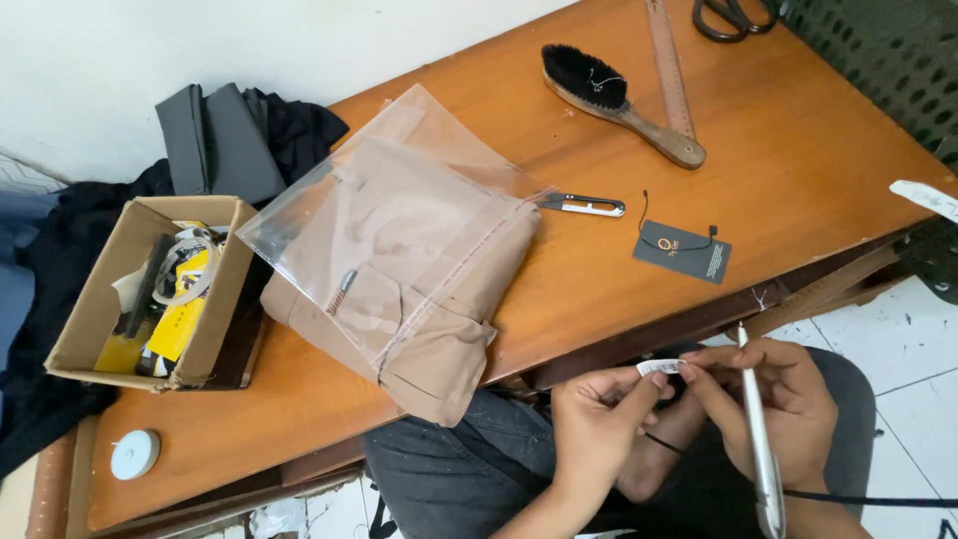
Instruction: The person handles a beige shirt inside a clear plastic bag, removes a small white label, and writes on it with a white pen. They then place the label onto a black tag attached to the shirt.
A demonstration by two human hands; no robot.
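Both hands meet over the lap: left hand and right hand pinch 1 small white label; the right also grips a white pen-like tool, its lower end cut off.

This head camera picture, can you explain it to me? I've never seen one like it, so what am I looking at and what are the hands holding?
There is no machine here. The camera sits on a person's head and looks down at their own two hands above their lap. The left hand and right hand pinch a small white label between them; the right hand also holds a white pen-like tool. In front is a wooden table. On it lie folded tan trousers partly inside a clear plastic bag, a dark hang tag, small thread snips, a brush, a ruler, scissors, a cardboard box of odds and ends and a white round disc.
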